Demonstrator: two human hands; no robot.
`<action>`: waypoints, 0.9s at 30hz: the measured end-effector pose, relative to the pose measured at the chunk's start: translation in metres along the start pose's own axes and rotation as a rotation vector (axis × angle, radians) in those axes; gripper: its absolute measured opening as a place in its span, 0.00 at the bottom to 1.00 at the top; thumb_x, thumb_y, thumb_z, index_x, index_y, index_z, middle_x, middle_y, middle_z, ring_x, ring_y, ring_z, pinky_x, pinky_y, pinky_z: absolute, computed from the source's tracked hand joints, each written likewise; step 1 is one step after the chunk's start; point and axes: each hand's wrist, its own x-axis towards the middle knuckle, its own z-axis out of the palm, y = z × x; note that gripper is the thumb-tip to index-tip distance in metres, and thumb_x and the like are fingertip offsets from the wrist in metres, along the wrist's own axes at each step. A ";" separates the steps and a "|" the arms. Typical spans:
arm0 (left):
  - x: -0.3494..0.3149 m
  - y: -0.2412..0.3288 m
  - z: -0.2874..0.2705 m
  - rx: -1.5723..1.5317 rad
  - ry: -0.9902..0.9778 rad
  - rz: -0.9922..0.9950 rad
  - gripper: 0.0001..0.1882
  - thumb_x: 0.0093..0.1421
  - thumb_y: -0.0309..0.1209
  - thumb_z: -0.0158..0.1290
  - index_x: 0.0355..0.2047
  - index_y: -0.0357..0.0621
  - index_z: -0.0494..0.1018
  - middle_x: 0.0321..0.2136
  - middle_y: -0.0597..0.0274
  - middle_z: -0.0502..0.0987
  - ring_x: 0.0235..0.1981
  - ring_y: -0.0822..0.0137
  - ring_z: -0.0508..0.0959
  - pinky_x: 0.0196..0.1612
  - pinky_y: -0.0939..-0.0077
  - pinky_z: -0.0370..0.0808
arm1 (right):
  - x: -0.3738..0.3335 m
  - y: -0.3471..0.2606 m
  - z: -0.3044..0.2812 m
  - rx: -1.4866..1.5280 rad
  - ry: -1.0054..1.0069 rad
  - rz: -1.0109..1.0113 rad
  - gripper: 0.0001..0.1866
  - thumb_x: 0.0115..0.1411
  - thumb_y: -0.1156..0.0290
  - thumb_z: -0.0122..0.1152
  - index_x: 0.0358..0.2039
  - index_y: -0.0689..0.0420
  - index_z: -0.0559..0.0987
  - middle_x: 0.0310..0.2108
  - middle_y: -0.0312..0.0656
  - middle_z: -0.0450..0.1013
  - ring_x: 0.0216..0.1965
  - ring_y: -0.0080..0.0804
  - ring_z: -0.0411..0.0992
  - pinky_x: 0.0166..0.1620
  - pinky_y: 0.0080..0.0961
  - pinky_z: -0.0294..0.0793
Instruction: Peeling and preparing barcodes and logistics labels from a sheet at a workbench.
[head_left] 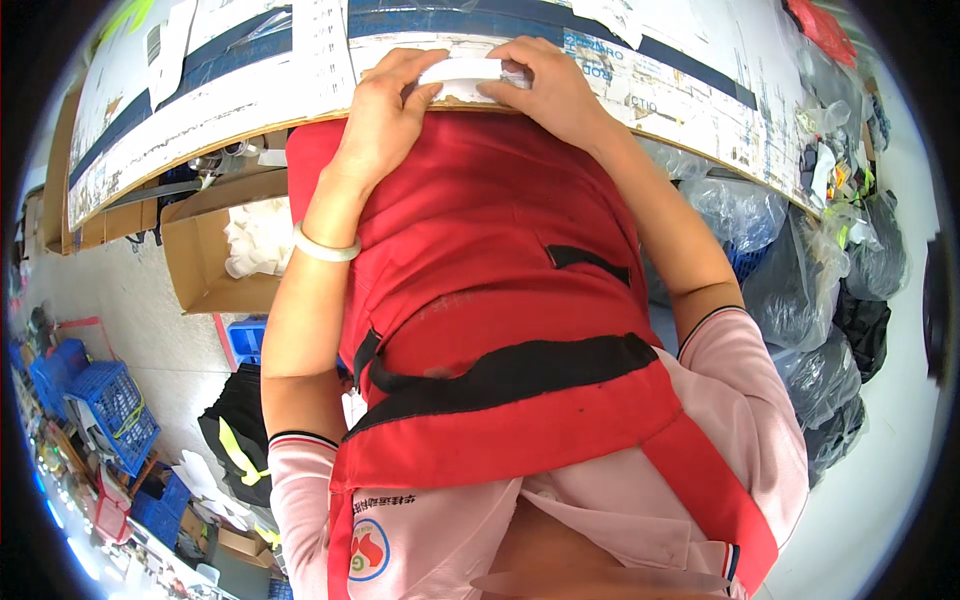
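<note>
Between my hands, at the near edge of the cardboard-covered table (720, 130), is a small white strip (462, 70), curved at its ends. It could be a band or a folded piece; its exact kind is unclear. My left hand (388, 112) pinches its left end between thumb and fingers. At the other end, the thumb and index finger of my right hand (555, 92) close on it. Part of the strip is hidden behind the fingertips. Just below, my red apron (470, 200) meets the table edge.
Left below the table stands an open cardboard box (195, 255) with white pieces (258, 238) inside. Blue plastic crates (115, 410) sit on the floor further left. Several stuffed plastic bags (800, 290) crowd the right side. A red bag (825, 30) lies at the far right.
</note>
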 end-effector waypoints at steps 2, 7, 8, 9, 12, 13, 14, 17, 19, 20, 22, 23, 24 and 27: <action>0.001 0.003 0.000 -0.012 0.035 0.029 0.16 0.55 0.22 0.55 0.46 0.41 0.74 0.39 0.54 0.75 0.39 0.57 0.76 0.43 0.73 0.72 | 0.001 -0.001 -0.002 -0.038 0.005 -0.047 0.17 0.53 0.63 0.66 0.39 0.59 0.77 0.35 0.41 0.71 0.36 0.33 0.69 0.40 0.26 0.69; 0.010 0.010 -0.020 -0.153 -0.110 -0.314 0.16 0.54 0.23 0.58 0.45 0.40 0.76 0.31 0.65 0.75 0.31 0.73 0.72 0.38 0.82 0.70 | 0.009 -0.011 -0.017 0.208 -0.174 0.175 0.15 0.55 0.61 0.66 0.33 0.60 0.77 0.25 0.35 0.70 0.27 0.24 0.68 0.32 0.17 0.67; 0.013 0.013 -0.024 -0.274 -0.175 -0.496 0.16 0.54 0.22 0.58 0.45 0.41 0.77 0.29 0.70 0.74 0.29 0.79 0.70 0.37 0.85 0.70 | 0.012 -0.014 -0.022 0.316 -0.344 0.315 0.15 0.55 0.60 0.65 0.31 0.59 0.77 0.21 0.32 0.69 0.24 0.20 0.67 0.29 0.14 0.65; 0.016 0.013 -0.024 -0.416 -0.149 -0.531 0.14 0.55 0.24 0.58 0.43 0.40 0.77 0.26 0.73 0.73 0.26 0.80 0.69 0.34 0.88 0.68 | 0.012 -0.017 -0.023 0.478 -0.373 0.403 0.16 0.55 0.56 0.65 0.27 0.57 0.77 0.18 0.29 0.68 0.20 0.16 0.67 0.25 0.10 0.62; 0.026 0.013 -0.027 -0.269 -0.265 -0.632 0.13 0.56 0.26 0.57 0.43 0.40 0.77 0.27 0.71 0.74 0.29 0.80 0.71 0.36 0.89 0.69 | 0.020 -0.018 -0.029 0.443 -0.474 0.556 0.18 0.54 0.52 0.65 0.25 0.56 0.78 0.20 0.31 0.71 0.21 0.16 0.70 0.23 0.11 0.65; 0.028 0.009 -0.024 -0.242 -0.266 -0.618 0.14 0.57 0.28 0.56 0.43 0.39 0.77 0.29 0.69 0.76 0.29 0.80 0.73 0.36 0.88 0.71 | 0.023 -0.015 -0.031 0.463 -0.488 0.567 0.21 0.52 0.49 0.65 0.23 0.56 0.78 0.20 0.33 0.73 0.21 0.16 0.71 0.23 0.12 0.68; 0.029 0.007 -0.023 -0.241 -0.271 -0.621 0.14 0.57 0.28 0.56 0.43 0.39 0.77 0.29 0.69 0.76 0.29 0.80 0.73 0.36 0.88 0.71 | 0.027 -0.012 -0.031 0.468 -0.487 0.571 0.21 0.52 0.49 0.65 0.23 0.56 0.78 0.20 0.33 0.73 0.21 0.16 0.71 0.23 0.12 0.68; 0.029 0.004 -0.022 -0.271 -0.213 -0.644 0.15 0.51 0.30 0.59 0.38 0.35 0.78 0.25 0.62 0.77 0.26 0.77 0.74 0.32 0.83 0.72 | 0.046 -0.031 -0.043 0.406 -0.714 0.744 0.20 0.59 0.60 0.60 0.38 0.68 0.78 0.30 0.46 0.77 0.29 0.28 0.77 0.29 0.19 0.75; 0.035 0.004 -0.022 -0.113 -0.272 -0.589 0.16 0.51 0.33 0.59 0.39 0.36 0.79 0.25 0.58 0.79 0.27 0.72 0.77 0.35 0.79 0.74 | 0.042 -0.018 -0.036 0.445 -0.657 0.739 0.19 0.57 0.59 0.61 0.32 0.68 0.79 0.25 0.44 0.76 0.23 0.30 0.75 0.24 0.20 0.74; 0.037 0.005 -0.021 -0.114 -0.277 -0.590 0.16 0.51 0.33 0.59 0.39 0.36 0.79 0.25 0.58 0.79 0.27 0.72 0.77 0.35 0.79 0.74 | 0.041 -0.013 -0.034 0.481 -0.601 0.730 0.20 0.56 0.59 0.62 0.26 0.68 0.80 0.19 0.43 0.75 0.18 0.31 0.74 0.19 0.22 0.72; 0.037 0.009 -0.023 0.153 -0.254 -0.424 0.17 0.51 0.35 0.58 0.39 0.38 0.79 0.27 0.55 0.80 0.28 0.66 0.79 0.39 0.75 0.74 | 0.042 -0.016 -0.035 0.442 -0.618 0.706 0.20 0.56 0.59 0.62 0.26 0.67 0.79 0.20 0.44 0.75 0.18 0.30 0.74 0.19 0.22 0.72; 0.037 0.008 -0.022 0.152 -0.257 -0.426 0.17 0.51 0.35 0.58 0.39 0.38 0.79 0.27 0.55 0.80 0.28 0.66 0.79 0.39 0.75 0.74 | 0.043 -0.019 -0.037 0.400 -0.631 0.681 0.19 0.56 0.59 0.62 0.25 0.67 0.79 0.21 0.45 0.76 0.19 0.29 0.75 0.20 0.22 0.72; 0.035 0.007 -0.022 0.134 -0.251 -0.412 0.16 0.53 0.33 0.58 0.41 0.38 0.78 0.27 0.60 0.78 0.28 0.71 0.75 0.36 0.79 0.72 | 0.045 -0.027 -0.041 0.401 -0.633 0.680 0.19 0.56 0.59 0.62 0.25 0.67 0.79 0.21 0.45 0.76 0.19 0.29 0.75 0.20 0.22 0.72; 0.029 0.001 -0.019 0.106 -0.211 -0.365 0.14 0.55 0.30 0.58 0.42 0.39 0.77 0.27 0.65 0.76 0.27 0.77 0.72 0.33 0.82 0.70 | 0.043 -0.045 -0.048 0.116 -0.630 0.639 0.18 0.55 0.59 0.63 0.24 0.64 0.79 0.20 0.46 0.74 0.21 0.33 0.75 0.23 0.27 0.73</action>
